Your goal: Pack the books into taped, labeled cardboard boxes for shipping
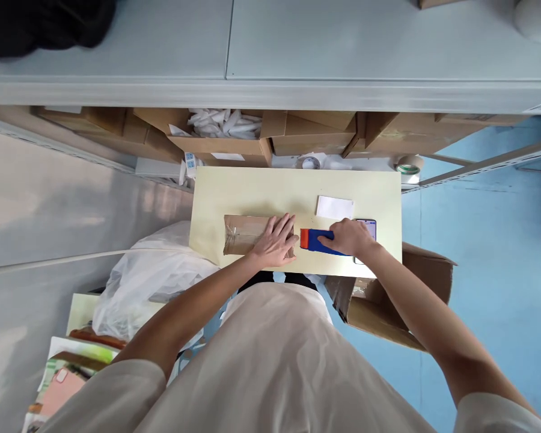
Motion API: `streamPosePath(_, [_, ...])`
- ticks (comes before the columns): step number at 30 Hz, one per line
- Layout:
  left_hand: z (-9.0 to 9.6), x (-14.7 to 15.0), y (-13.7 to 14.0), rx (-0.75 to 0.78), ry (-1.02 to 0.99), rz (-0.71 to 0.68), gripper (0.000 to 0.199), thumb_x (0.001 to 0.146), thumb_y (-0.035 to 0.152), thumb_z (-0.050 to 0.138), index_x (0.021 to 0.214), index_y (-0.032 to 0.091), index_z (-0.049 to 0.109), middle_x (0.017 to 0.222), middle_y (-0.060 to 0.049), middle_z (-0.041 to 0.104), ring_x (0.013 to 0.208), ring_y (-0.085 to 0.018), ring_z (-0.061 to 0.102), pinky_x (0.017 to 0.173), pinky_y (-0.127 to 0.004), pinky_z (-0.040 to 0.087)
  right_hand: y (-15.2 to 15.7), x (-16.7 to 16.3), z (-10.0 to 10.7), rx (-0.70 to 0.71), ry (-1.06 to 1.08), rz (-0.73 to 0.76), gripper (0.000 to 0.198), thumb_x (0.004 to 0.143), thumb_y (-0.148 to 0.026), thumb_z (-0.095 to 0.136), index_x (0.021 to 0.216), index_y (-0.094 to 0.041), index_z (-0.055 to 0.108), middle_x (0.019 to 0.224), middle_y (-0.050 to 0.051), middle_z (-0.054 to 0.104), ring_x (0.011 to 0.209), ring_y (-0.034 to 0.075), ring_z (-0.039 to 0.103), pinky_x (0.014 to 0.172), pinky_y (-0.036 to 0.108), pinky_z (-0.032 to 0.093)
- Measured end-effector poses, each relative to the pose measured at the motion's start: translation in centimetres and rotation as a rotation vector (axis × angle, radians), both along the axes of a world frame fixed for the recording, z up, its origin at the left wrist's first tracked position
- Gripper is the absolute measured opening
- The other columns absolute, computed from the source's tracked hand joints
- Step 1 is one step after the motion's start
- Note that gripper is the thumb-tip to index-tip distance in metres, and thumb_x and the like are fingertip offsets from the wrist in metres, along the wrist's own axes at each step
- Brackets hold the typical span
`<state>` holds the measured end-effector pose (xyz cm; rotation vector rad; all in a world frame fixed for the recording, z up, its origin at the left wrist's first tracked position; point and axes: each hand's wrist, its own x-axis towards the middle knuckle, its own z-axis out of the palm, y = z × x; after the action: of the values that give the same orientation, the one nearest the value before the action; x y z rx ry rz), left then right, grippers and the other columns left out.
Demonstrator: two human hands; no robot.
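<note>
A flat brown cardboard package (244, 233) with clear tape over its left end lies on the pale yellow table (252, 186). My left hand (277, 240) rests on its right end with the fingers stretched out and spread. Just to the right, my right hand (346, 237) is closed around a blue block-shaped tool with an orange end (314, 239). Its orange end points left at the package, with a small gap between. A phone (369, 227) lies partly under my right hand. Beyond that hand is a white card or small stack of paper (335, 207).
Cardboard boxes (313, 141) line the shelf behind the table, one holding white pieces (225, 123). Tape rolls (409, 165) sit beyond the table's back edge. An open carton (397, 300) stands at the lower right; a white plastic bag (148, 276) bulges at the left.
</note>
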<state>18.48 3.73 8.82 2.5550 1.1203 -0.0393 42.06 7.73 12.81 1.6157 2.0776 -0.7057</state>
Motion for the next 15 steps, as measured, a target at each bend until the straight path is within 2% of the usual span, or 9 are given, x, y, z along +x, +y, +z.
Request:
streamPosePath(2, [0.0,0.1,-0.1,0.009,0.000,0.010,0.043,0.076,0.045,0.061,0.109,0.017,0.063,0.153,-0.017,0.023,0.141,-0.038,0.014,0.110,-0.058,0.007,0.1,-3.1,1.2,-0.002,-0.038,0.018,0.056,0.081,-0.062,0.045,0.088,-0.012,0.069,0.086,0.020,0.067,0.084,0.032,0.064,0.072,0.039,0.044])
streamPosePath(5, [0.1,0.3,-0.1,0.019,-0.001,0.034,0.040,0.075,0.043,0.062,0.106,0.019,0.065,0.152,-0.015,0.027,0.139,-0.037,0.018,0.110,-0.059,0.009,0.1,-6.2,2.3,-0.008,-0.062,0.017,0.050,0.085,-0.053,0.044,0.099,-0.011,0.068,0.096,0.022,0.066,0.093,0.033,0.064,0.078,0.040,0.043])
streamPosePath(8, [0.2,0.4,0.0,0.037,-0.001,0.034,0.042,0.074,0.044,0.061,0.108,0.020,0.065,0.150,-0.015,0.030,0.138,-0.038,0.021,0.109,-0.060,0.010,-0.2,-7.4,3.0,0.013,-0.098,0.000,0.046,0.087,-0.048,0.045,0.103,-0.012,0.068,0.101,0.022,0.066,0.097,0.033,0.064,0.079,0.040,0.044])
streamPosePath(15, [0.3,0.4,0.0,0.093,-0.008,0.029,0.054,0.072,0.043,0.062,0.122,0.022,0.058,0.148,-0.015,0.032,0.136,-0.038,0.024,0.108,-0.058,0.014,-0.2,-9.2,3.4,0.062,-0.153,-0.015,0.032,0.084,-0.035,0.052,0.100,-0.012,0.069,0.099,0.021,0.067,0.090,0.032,0.066,0.071,0.038,0.049])
